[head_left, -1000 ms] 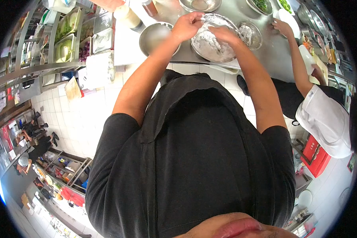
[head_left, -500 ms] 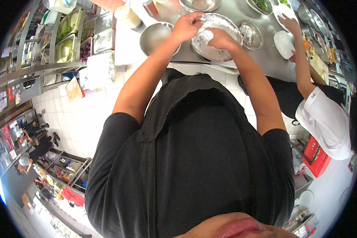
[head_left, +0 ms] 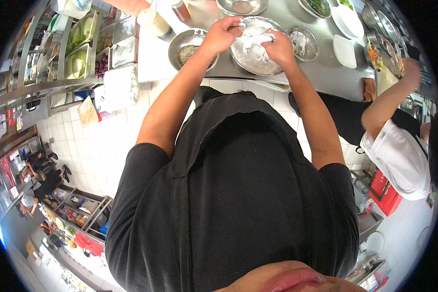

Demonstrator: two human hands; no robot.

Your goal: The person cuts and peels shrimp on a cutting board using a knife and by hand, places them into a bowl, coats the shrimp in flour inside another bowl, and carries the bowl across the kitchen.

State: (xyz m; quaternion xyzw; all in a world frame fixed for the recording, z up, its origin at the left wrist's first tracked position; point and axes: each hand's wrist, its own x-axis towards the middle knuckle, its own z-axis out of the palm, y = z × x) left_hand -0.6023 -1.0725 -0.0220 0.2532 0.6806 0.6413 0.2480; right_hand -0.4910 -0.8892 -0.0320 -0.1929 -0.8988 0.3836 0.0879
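Observation:
My left hand [head_left: 222,35] is over the left rim of a wide metal bowl [head_left: 278,68] that holds white powder [head_left: 260,61]. Its fingertips pinch one end of a limp piece coated in white powder [head_left: 253,39]. From the right side, my right hand [head_left: 280,47] has its fingers closed on the other end, powder clinging to the fingertips. What lies under the coating I cannot make out. Left of this bowl, partly behind my left forearm, stands a deeper metal bowl [head_left: 173,55] with wet, greyish contents. A smaller metal bowl [head_left: 314,48] to the right contains white-coated pieces [head_left: 299,44].
Another metal bowl [head_left: 242,7] stands at the back. Two bottles, one pale [head_left: 153,23] and one reddish-brown [head_left: 181,9], stand at the left. White dishes [head_left: 345,51] sit at the right beside a co-worker in a white sleeve [head_left: 396,151]. Vegetable containers [head_left: 78,62] fill the left rack.
My right hand has risen from the powder and now grips the coated piece opposite my left hand. The co-worker's hands have left the white dishes, one arm swinging right.

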